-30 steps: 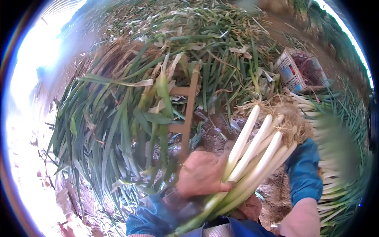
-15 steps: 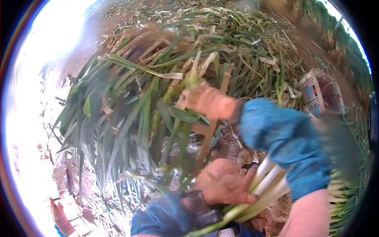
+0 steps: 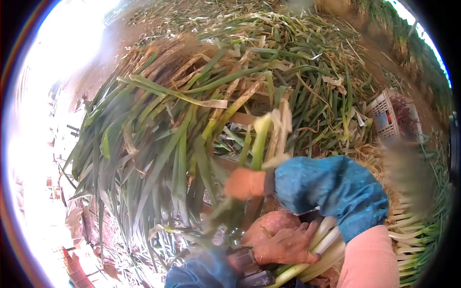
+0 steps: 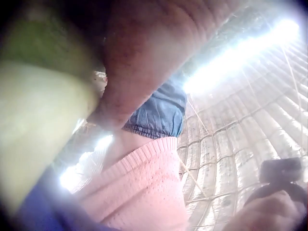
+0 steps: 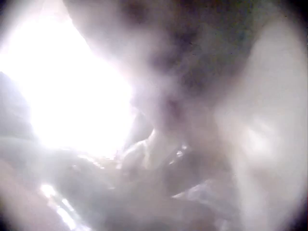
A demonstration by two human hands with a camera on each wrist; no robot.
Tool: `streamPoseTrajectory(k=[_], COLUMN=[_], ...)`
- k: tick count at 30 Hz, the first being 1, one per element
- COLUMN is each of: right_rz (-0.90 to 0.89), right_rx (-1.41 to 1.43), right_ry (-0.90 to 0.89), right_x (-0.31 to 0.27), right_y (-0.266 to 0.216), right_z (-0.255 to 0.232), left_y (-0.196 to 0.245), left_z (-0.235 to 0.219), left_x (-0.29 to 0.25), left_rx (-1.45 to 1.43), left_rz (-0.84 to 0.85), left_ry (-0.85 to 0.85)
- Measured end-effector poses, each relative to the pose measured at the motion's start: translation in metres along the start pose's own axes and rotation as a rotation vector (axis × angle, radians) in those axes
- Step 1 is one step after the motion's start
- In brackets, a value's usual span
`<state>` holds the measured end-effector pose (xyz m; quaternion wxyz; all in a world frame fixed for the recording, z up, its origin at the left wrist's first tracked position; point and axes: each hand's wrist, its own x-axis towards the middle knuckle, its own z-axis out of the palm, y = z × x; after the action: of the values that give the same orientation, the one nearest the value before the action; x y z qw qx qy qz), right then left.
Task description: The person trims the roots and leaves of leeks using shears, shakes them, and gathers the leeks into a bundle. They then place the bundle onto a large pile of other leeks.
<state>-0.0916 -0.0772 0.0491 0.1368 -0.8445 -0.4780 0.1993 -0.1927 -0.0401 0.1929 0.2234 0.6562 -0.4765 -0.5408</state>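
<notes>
In the head view my left hand (image 3: 285,246) grips a bunch of long green onions (image 3: 329,240), thumb and fingers about their white stems. One pale stem (image 4: 43,120) fills the left of the left wrist view, beside a hand. My right hand (image 3: 245,184) reaches across above the left one and holds a single green onion (image 3: 260,139). Its pale end points up, and its blurred leaves hang below the fist. The right forearm hides the bunch's root ends. The right wrist view is mostly haze and glare.
A large heap of green onion leaves (image 3: 158,120) lies ahead and left, with a wooden frame (image 3: 242,119) partly buried in it. A pale plastic crate (image 3: 384,115) stands at the back right. Stems with white ends (image 3: 406,240) lie in a row along the right.
My right hand has left the bunch's roots, reached to the heap and come back down and right with one green onion. The left hand keeps hold of the bunch. The head view has turned left.
</notes>
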Motion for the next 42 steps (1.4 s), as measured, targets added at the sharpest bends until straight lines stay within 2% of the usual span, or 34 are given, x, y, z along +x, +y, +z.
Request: streamPoseTrajectory(k=[2, 4, 6, 7, 8, 10, 11, 12, 14, 16, 18, 20, 21, 22, 24, 25, 26, 29, 32, 33, 34, 36, 38, 40, 42], right_rz=[-0.028, 0.062, 0.347, 0.492, 0.609, 0.949, 1.11, 1.027, 0.84, 0.759, 0.929, 0.81, 0.792, 0.776, 0.659, 0.704, 0.725, 0.742, 0.829, 0.822, 0.854, 0.921, 0.805, 0.822, 0.972], right_rx=[0.233, 0.33, 0.309, 0.263, 0.162, -0.437, -0.772, -0.793, -0.827, -0.8, -0.474, -0.498, -0.444, -0.39, -0.376, -0.195, -0.009, -0.134, -0.102, -0.065, -0.031, 0.029, -0.002, 0.019, 0.094], right_ry=[-0.119, -0.079, 0.167, 0.351, 0.546, 0.79, 0.852, 0.824, 0.801, 0.824, 0.676, 0.739, 0.761, 0.786, 0.904, 0.694, 0.488, 0.567, 0.52, 0.61, 0.591, 0.547, 0.704, 0.661, 0.421], right_x=[-0.026, -0.069, -0.122, -0.151, -0.184, -0.24, -0.267, -0.281, -0.298, -0.318, -0.313, -0.304, -0.295, -0.283, -0.266, -0.267, -0.271, -0.275, -0.284, -0.283, -0.283, -0.287, -0.298, -0.301, -0.295], right_y=[-0.027, 0.013, 0.102, 0.135, 0.156, 0.125, 0.11, 0.085, 0.031, 0.002, -0.084, -0.14, -0.163, -0.179, -0.179, -0.175, -0.17, -0.17, -0.179, -0.174, -0.176, -0.178, -0.17, -0.165, -0.166], right_z=[-0.026, -0.092, -0.174, -0.211, -0.24, -0.268, -0.267, -0.257, -0.231, -0.171, -0.131, -0.079, -0.058, -0.041, -0.009, 0.0, 0.005, 0.015, 0.01, 0.018, 0.017, 0.012, 0.028, 0.027, 0.014], left_y=[-0.003, -0.005, 0.0, 0.009, 0.004, -0.014, -0.016, -0.019, -0.026, -0.021, -0.018, -0.012, -0.002, 0.004, 0.007, 0.019, 0.02, 0.003, 0.011, 0.039, 0.078, 0.13, 0.162, 0.19, 0.197], left_z=[0.004, 0.005, -0.003, -0.014, -0.007, 0.013, 0.015, 0.015, 0.025, 0.026, 0.034, 0.038, 0.04, 0.043, 0.062, 0.055, 0.054, 0.055, 0.031, 0.014, -0.001, -0.002, 0.03, 0.081, 0.142], left_x=[-0.002, -0.004, -0.004, -0.006, -0.005, 0.004, 0.003, 0.002, 0.014, 0.016, 0.017, 0.019, 0.019, 0.019, 0.022, 0.024, 0.027, 0.033, 0.02, 0.008, -0.01, -0.037, -0.044, -0.036, -0.024], left_rx=[-0.044, -0.024, 0.052, 0.28, 0.297, 0.312, 0.299, 0.279, 0.205, 0.199, 0.214, 0.268, 0.197, 0.239, 0.041, 0.382, 0.355, 0.296, -0.032, 0.057, 0.141, 0.086, 0.16, 0.006, -0.073], left_rz=[0.027, 0.031, 0.03, -0.027, 0.009, 0.108, 0.18, 0.257, 0.253, 0.248, 0.286, 0.291, 0.212, 0.183, 0.177, 0.093, 0.102, 0.107, 0.069, 0.018, -0.041, 0.012, 0.214, 0.25, 0.294], left_ry=[0.056, 0.071, 0.022, 0.007, 0.089, 0.222, 0.316, 0.41, 0.43, 0.448, 0.483, 0.454, 0.342, 0.337, 0.39, 0.241, 0.22, 0.157, -0.045, -0.052, -0.063, 0.055, 0.164, -0.059, -0.175])
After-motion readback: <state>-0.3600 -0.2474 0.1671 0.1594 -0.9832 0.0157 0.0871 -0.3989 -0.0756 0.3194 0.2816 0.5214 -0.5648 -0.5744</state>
